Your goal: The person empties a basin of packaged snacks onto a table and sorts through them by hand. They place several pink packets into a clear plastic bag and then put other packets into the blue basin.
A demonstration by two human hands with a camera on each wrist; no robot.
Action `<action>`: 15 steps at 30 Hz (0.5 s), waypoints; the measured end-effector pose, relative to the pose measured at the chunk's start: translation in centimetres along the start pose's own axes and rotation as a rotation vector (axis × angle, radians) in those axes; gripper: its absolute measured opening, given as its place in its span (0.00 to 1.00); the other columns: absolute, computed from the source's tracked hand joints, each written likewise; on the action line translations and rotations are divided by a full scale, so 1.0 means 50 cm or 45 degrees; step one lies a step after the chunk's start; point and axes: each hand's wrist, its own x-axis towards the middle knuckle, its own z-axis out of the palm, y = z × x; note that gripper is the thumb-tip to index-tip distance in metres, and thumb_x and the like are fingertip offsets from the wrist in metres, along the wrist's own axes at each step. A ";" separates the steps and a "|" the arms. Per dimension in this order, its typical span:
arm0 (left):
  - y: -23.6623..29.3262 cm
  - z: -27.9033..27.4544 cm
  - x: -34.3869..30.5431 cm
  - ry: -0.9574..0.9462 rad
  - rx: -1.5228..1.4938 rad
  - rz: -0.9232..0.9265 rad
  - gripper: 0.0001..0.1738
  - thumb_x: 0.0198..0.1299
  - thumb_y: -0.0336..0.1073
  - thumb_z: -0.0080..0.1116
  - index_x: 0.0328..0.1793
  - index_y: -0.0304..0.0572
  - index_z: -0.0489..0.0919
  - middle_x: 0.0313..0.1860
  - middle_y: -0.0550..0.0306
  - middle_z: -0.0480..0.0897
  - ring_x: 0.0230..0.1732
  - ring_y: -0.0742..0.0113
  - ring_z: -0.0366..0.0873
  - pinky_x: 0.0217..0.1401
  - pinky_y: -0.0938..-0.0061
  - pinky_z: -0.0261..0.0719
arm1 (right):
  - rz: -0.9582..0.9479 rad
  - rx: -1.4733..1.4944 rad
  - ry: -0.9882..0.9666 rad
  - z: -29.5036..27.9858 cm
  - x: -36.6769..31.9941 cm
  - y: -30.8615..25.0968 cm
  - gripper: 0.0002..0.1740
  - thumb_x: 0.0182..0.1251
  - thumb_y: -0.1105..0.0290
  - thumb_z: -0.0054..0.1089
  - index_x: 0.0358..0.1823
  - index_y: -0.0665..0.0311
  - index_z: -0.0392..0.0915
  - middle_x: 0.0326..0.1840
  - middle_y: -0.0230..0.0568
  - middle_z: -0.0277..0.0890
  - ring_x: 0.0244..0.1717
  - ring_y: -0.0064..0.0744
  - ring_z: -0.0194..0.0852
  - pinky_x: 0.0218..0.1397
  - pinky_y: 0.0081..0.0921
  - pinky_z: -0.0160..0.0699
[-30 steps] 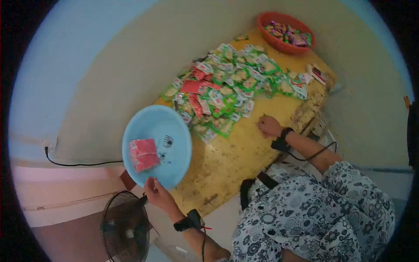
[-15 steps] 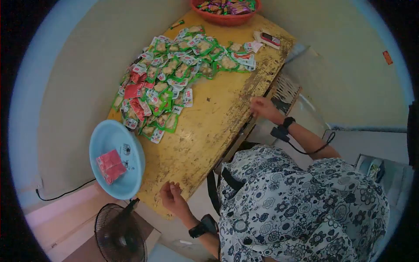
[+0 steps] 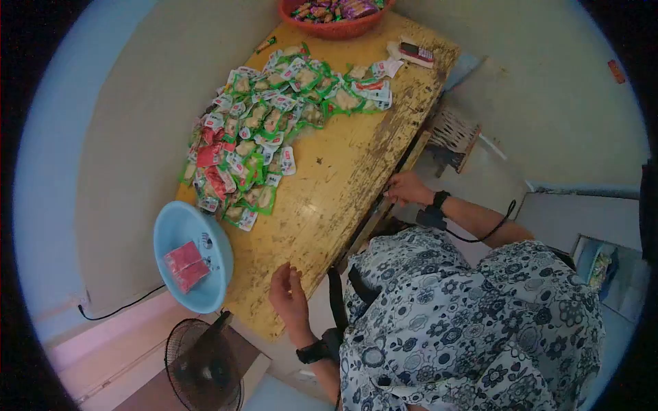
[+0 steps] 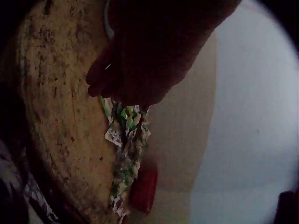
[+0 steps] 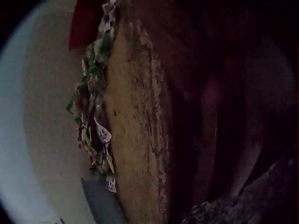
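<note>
My left hand (image 3: 288,296) hovers over the near left part of the worn yellow table (image 3: 322,198), fingers loosely bent and holding nothing. At the table's front edge is my right hand (image 3: 409,187), its fingers bent down beside a dark gap under the tabletop; whether they grip anything there I cannot tell. A pile of green-and-white snack packets (image 3: 264,113) covers the back of the table, with a few red packets (image 3: 209,155) on its left side. The right wrist view is very dark, with the packets (image 5: 96,88) showing along the table's far side.
A blue basin (image 3: 218,284) with a pink packet (image 3: 185,266) stands at the table's left end, a fan (image 3: 205,366) below it. The red basin (image 3: 336,29) of purple-wrapped snacks is at the far end, near a phone (image 3: 416,53). A woven seat (image 3: 452,133) stands beyond the front edge.
My left hand has left the blue basin's rim and come right, over the table. My right hand has gone from the tabletop to its front edge. The head view has shifted.
</note>
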 end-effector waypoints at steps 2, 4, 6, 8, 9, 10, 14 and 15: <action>-0.005 0.008 -0.003 -0.007 0.113 0.059 0.12 0.69 0.32 0.58 0.55 0.32 0.80 0.43 0.49 0.85 0.43 0.64 0.86 0.46 0.72 0.82 | -0.126 0.053 0.052 0.009 0.019 0.037 0.14 0.68 0.64 0.66 0.36 0.70 0.79 0.26 0.41 0.81 0.22 0.27 0.80 0.21 0.26 0.81; 0.012 0.017 -0.010 -0.028 0.191 0.067 0.13 0.69 0.32 0.57 0.55 0.33 0.80 0.42 0.49 0.86 0.41 0.65 0.87 0.44 0.73 0.81 | -0.216 0.069 0.085 0.015 0.029 0.062 0.13 0.67 0.63 0.66 0.34 0.68 0.79 0.26 0.40 0.81 0.21 0.28 0.80 0.21 0.27 0.81; 0.033 0.005 -0.018 -0.079 0.220 0.036 0.13 0.70 0.33 0.57 0.55 0.33 0.80 0.42 0.49 0.86 0.41 0.66 0.86 0.45 0.73 0.81 | -0.267 0.042 0.123 0.033 0.019 0.071 0.13 0.68 0.63 0.65 0.33 0.67 0.80 0.26 0.38 0.80 0.21 0.28 0.80 0.23 0.28 0.81; 0.016 0.008 -0.017 -0.117 0.107 -0.030 0.15 0.70 0.34 0.57 0.57 0.32 0.79 0.43 0.48 0.86 0.43 0.64 0.86 0.47 0.73 0.82 | -0.339 -0.133 0.089 0.039 -0.020 0.022 0.11 0.68 0.65 0.64 0.33 0.66 0.80 0.25 0.35 0.78 0.22 0.27 0.80 0.25 0.27 0.80; 0.008 0.009 -0.017 -0.144 0.047 -0.061 0.15 0.70 0.35 0.57 0.57 0.31 0.79 0.44 0.48 0.86 0.44 0.64 0.86 0.48 0.72 0.82 | -0.371 -0.222 0.080 0.042 -0.041 -0.004 0.10 0.68 0.65 0.63 0.34 0.65 0.80 0.24 0.34 0.78 0.23 0.26 0.80 0.26 0.27 0.79; 0.009 0.013 -0.017 -0.191 -0.071 -0.147 0.17 0.71 0.36 0.57 0.58 0.30 0.78 0.45 0.47 0.86 0.45 0.63 0.86 0.49 0.71 0.83 | -0.477 -0.206 0.097 0.045 -0.045 -0.016 0.10 0.68 0.65 0.63 0.34 0.65 0.80 0.24 0.34 0.78 0.24 0.26 0.80 0.28 0.27 0.79; 0.042 0.053 -0.002 -0.440 -0.437 -0.420 0.22 0.73 0.42 0.54 0.62 0.29 0.76 0.49 0.42 0.84 0.51 0.57 0.85 0.53 0.66 0.86 | -0.502 -0.040 -0.078 0.072 -0.082 -0.141 0.10 0.67 0.65 0.63 0.35 0.65 0.80 0.26 0.36 0.77 0.30 0.28 0.81 0.34 0.31 0.77; 0.053 0.070 0.006 -0.523 -0.503 -0.469 0.24 0.74 0.44 0.53 0.63 0.29 0.75 0.51 0.40 0.83 0.52 0.55 0.85 0.53 0.64 0.86 | -0.409 0.027 -0.179 0.087 -0.091 -0.178 0.11 0.67 0.64 0.63 0.35 0.65 0.80 0.27 0.36 0.78 0.32 0.30 0.81 0.36 0.32 0.77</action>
